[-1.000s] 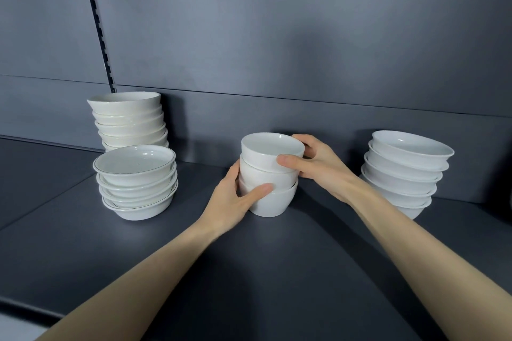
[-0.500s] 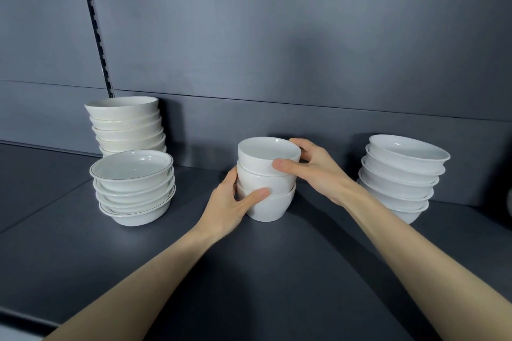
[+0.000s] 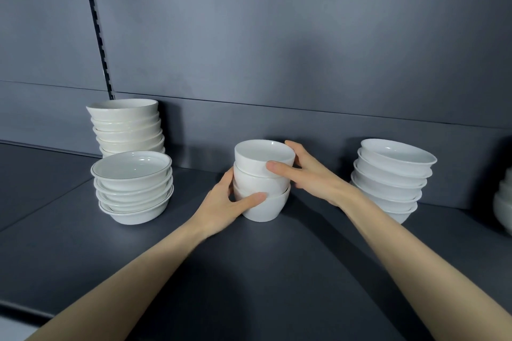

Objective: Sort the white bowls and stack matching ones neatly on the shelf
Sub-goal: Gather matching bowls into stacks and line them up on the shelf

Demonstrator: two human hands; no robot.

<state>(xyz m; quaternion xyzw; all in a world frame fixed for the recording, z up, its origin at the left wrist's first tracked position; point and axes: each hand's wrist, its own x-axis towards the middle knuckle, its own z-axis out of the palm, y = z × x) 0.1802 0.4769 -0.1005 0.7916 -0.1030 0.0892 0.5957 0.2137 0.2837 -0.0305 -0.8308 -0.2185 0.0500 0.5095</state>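
A nested stack of three deep, glossy white ceramic bowls (image 3: 263, 180) stands mid-way along the dark grey shelf (image 3: 249, 271). The left hand (image 3: 221, 207) grips its bottom bowl; the right hand (image 3: 307, 174) clasps the top one.

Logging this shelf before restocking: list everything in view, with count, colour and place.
deep bowls: three, white, one stack at shelf centre
rimmed shallow bowls: about five, white with thin dark rim line, stack front left
back-left bowls: about five, off-white, stack behind those
right bowls: about six, white, leaning stack at right
edge bowls: count unclear, white, cut off far right
shelf: one, dark grey, under everything
back panel: dark grey, behind
slotted strip: one, black, upper left
left hand: grips the lower deep bowls
right hand: grips the top deep bowl
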